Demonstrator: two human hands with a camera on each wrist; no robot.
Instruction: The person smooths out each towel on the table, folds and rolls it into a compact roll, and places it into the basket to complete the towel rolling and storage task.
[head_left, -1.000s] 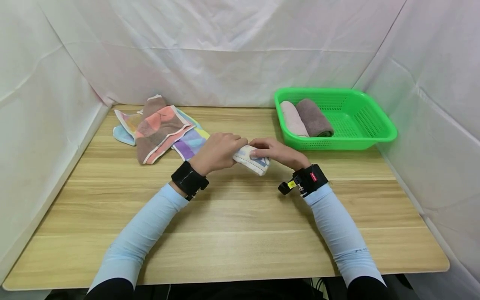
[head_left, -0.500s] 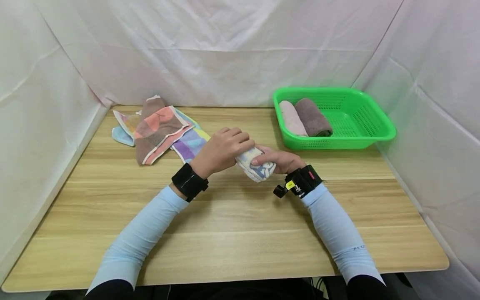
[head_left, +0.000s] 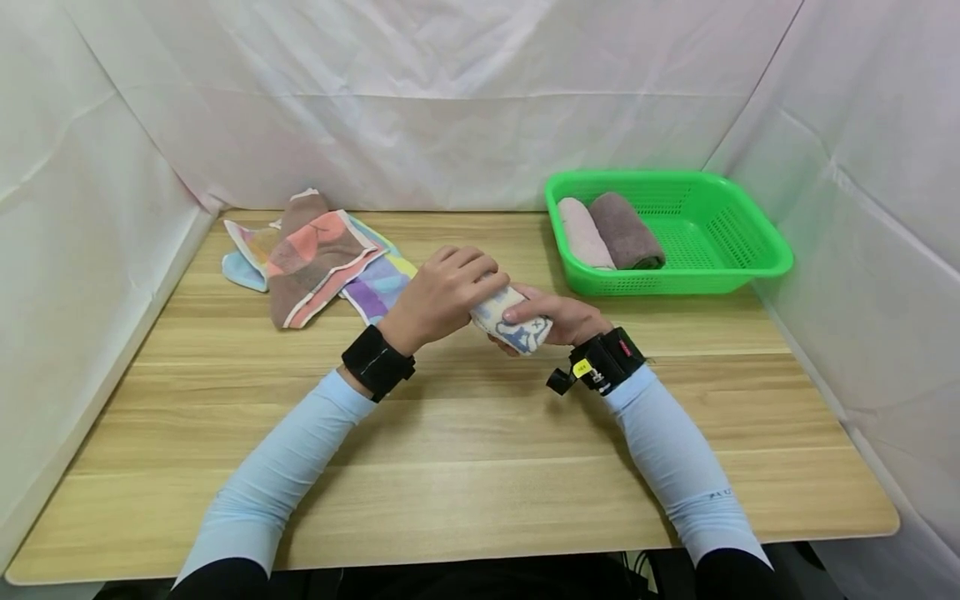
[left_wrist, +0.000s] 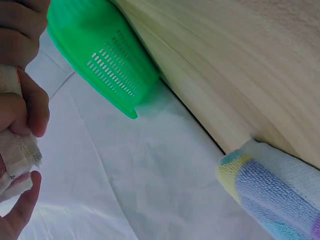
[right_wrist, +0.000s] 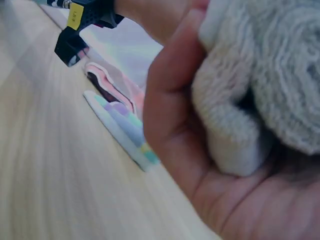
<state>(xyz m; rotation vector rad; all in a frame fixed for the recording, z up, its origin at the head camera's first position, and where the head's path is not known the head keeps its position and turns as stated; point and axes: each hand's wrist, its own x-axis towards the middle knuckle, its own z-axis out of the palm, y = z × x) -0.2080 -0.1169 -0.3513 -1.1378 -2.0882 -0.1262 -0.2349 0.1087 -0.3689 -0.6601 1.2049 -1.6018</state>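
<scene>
A rolled towel [head_left: 517, 323], white with blue figures, is held above the middle of the table between both hands. My left hand [head_left: 447, 296] grips its left end with curled fingers. At the other end my right hand [head_left: 561, 317] holds it, thumb on top and fingers beneath. The right wrist view shows the spiral end of the roll [right_wrist: 295, 75] close up, lying against the palm. Part of the towel [left_wrist: 12, 150] also appears at the left edge of the left wrist view, between fingers and thumb.
At the back left lies a loose pile of towels: a brown and coral one [head_left: 318, 254], a purple and yellow striped one [head_left: 382, 283] and a light blue one [head_left: 243, 272]. A green basket [head_left: 678, 285] at the back right holds a pink roll [head_left: 583, 235] and a grey-brown roll [head_left: 627, 233].
Both hands keep hold of the towel while it turns, bringing its blue figures into view. My left hand rises slightly, and my right fingers now reach under the roll.
</scene>
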